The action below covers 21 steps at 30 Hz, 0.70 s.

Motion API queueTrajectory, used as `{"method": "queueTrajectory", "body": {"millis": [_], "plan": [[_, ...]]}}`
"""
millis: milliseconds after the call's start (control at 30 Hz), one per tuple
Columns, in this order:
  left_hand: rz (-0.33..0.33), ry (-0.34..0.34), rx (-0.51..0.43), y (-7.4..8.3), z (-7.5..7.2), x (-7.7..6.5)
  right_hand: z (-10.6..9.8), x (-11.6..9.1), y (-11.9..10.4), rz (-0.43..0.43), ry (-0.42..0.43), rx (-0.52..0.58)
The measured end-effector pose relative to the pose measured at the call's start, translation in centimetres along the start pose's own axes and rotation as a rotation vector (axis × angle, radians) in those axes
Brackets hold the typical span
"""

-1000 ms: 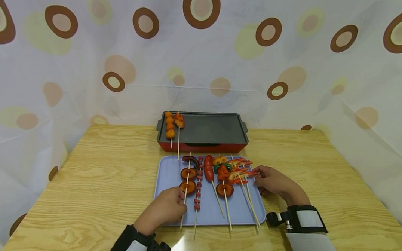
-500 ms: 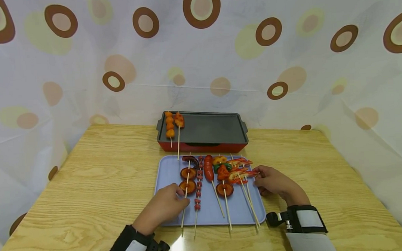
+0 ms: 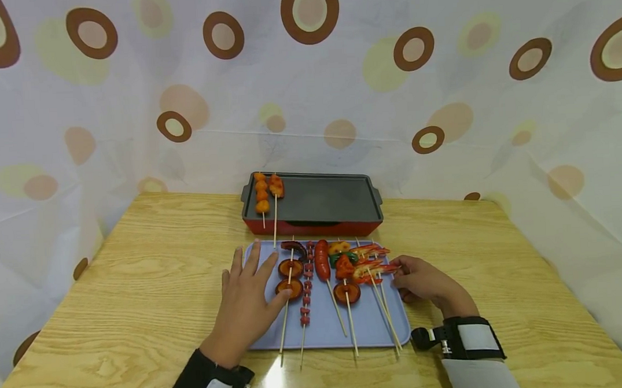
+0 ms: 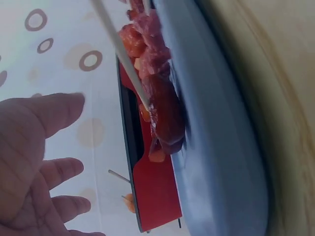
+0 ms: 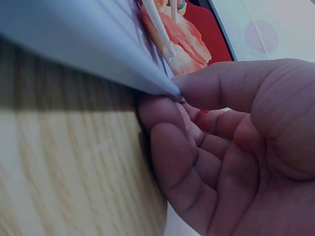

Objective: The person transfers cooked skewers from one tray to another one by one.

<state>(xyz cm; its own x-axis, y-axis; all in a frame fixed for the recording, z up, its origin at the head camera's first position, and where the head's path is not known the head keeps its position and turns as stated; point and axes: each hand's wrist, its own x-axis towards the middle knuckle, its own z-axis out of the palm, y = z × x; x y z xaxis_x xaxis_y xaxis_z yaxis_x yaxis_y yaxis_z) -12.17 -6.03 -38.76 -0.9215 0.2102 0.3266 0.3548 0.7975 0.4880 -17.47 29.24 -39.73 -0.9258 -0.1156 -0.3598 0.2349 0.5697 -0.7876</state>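
My left hand [image 3: 248, 304], fingers spread, hovers over the left side of the blue tray [image 3: 322, 335]. Its thumb overlaps a skewer of mushroom slices and a dark curled tentacle [image 3: 290, 268] in the head view. The left wrist view shows the palm and fingers [image 4: 64, 169] apart from the food, holding nothing. At the tray's right side, my right hand [image 3: 431, 286] pinches the rim [image 5: 147, 81] between thumb and curled fingers. Beside the mushroom skewer lie a skewer of small red meat pieces [image 3: 306, 292], a sausage skewer [image 3: 322, 262], a mixed skewer [image 3: 345, 268] and prawn skewers [image 3: 371, 269].
Behind the tray stands a red grill with a dark flat plate [image 3: 324, 199]. An orange ball skewer [image 3: 261, 195] and a flat browned skewer [image 3: 276, 185] lie on its left end. Wooden table surface [image 3: 153, 282] surrounds both; a patterned curtain [image 3: 307, 101] hangs behind.
My left hand has let go of the mushroom skewer's stick, opened and moved up and left. That skewer stays on the tray. The right hand keeps its place at the tray rim.
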Motion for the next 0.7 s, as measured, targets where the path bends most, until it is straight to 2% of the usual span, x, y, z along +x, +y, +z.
{"method": "queueTrajectory", "body": {"millis": [133,233,400,533,700], "plan": [[-0.018,-0.032,0.010,-0.1,-0.4,-0.1,0.1,0.2,-0.1,-0.003,-0.007,-0.003],[-0.019,-0.029,-0.006,-0.1,-0.3,0.0,0.0,0.2,0.1,-0.006,-0.014,-0.018],[0.006,0.040,-0.035,-0.2,0.1,0.1,-0.4,0.1,0.5,0.003,-0.010,-0.039],[-0.011,0.110,-0.066,-0.2,0.1,0.4,-0.3,0.2,0.4,0.002,-0.022,-0.030],[-0.027,0.154,-0.114,0.0,-0.6,1.8,-0.2,0.2,0.3,0.001,-0.026,-0.023]]}}
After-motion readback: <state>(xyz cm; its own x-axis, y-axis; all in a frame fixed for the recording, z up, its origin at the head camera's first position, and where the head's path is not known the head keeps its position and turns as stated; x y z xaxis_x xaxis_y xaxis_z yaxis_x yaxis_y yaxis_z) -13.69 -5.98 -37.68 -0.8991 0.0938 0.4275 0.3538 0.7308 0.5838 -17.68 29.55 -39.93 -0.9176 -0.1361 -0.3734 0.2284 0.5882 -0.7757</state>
